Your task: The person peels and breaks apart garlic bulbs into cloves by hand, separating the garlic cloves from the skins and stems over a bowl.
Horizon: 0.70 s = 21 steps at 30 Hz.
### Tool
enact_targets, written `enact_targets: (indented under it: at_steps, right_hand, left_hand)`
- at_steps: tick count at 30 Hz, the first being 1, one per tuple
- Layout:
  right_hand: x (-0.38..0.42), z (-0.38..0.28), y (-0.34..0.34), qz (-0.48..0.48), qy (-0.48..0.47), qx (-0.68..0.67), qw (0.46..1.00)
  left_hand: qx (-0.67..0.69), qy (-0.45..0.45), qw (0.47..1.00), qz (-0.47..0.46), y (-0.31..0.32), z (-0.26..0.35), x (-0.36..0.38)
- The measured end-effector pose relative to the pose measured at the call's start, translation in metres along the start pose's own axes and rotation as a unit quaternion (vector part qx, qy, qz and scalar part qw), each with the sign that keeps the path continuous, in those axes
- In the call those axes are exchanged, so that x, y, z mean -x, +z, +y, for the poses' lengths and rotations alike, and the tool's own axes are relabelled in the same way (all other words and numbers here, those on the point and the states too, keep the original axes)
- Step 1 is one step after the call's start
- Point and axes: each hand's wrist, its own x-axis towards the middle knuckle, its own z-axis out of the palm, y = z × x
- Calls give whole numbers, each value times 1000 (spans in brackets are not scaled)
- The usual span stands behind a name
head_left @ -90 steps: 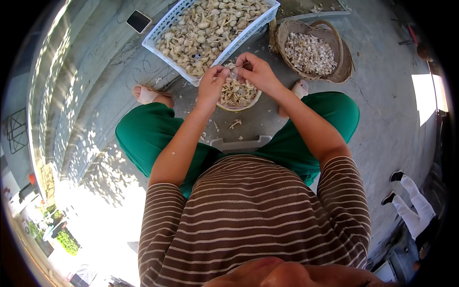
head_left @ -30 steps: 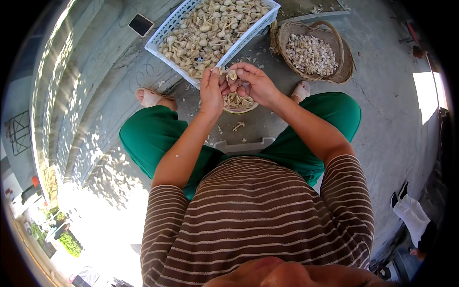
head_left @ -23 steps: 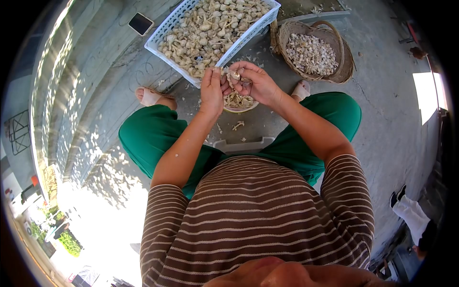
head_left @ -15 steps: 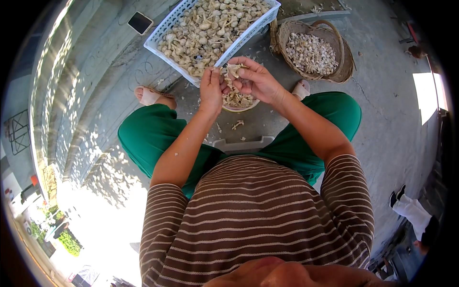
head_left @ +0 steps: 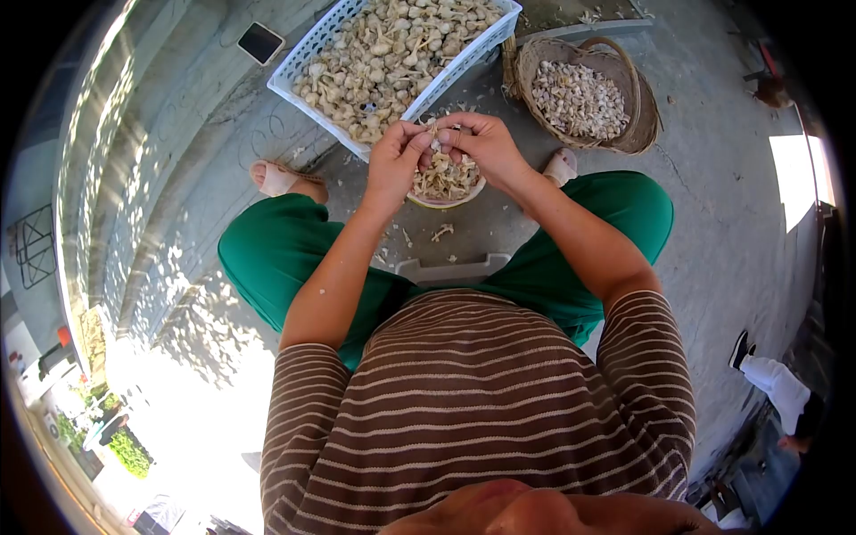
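In the head view my left hand (head_left: 393, 162) and my right hand (head_left: 486, 150) meet above a round bowl (head_left: 439, 205) of dry garlic skins and stems. Both sets of fingertips pinch a small piece of garlic (head_left: 435, 144) between them; whether it is a whole bulb or a part is too small to tell. Just beyond my hands stands a pale blue plastic crate (head_left: 464, 65) full of garlic bulbs (head_left: 392, 62). Right of it, a wicker basket (head_left: 528, 64) holds a heap of separated garlic cloves (head_left: 580, 100).
A phone (head_left: 260, 43) lies on the concrete step at upper left. Bits of skin (head_left: 443, 233) are scattered on the floor between my feet. My knees in green trousers (head_left: 615, 214) flank the bowl. At the far right another person's white-trousered leg (head_left: 777, 390) shows.
My hands have come together, with the right hand turning its fingers inward to meet the left. The pale skin between the right fingers no longer shows there. The other person's leg shifted slightly.
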Motion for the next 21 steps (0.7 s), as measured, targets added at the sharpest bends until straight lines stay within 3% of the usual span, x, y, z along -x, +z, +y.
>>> enact_targets:
  at_steps: [4, 7, 9, 13, 15, 21]
  right_hand:
    - [-1, 0, -2, 10, 3, -22, 1000]
    - [-9, 6, -11, 20, 1, 41, 999]
    - [-11, 3, -12, -4, -30, 367, 930]
    - [-9, -2, -7, -10, -12, 260, 965]
    - [-8, -1, 0, -59, -81, 171, 980]
    - [-7, 2, 4, -74, -70, 137, 985]
  left_hand:
    - [28, -19, 999, -2, -2, -1, 2]
    - [67, -31, 997, 24, -3, 0, 3]
    - [57, -15, 997, 41, -3, 2, 2]
    - [26, 3, 999, 47, -2, 5, 5]
    - [-5, 30, 999, 30, -1, 3, 4]
    - [83, 17, 996, -3, 1, 2, 3]
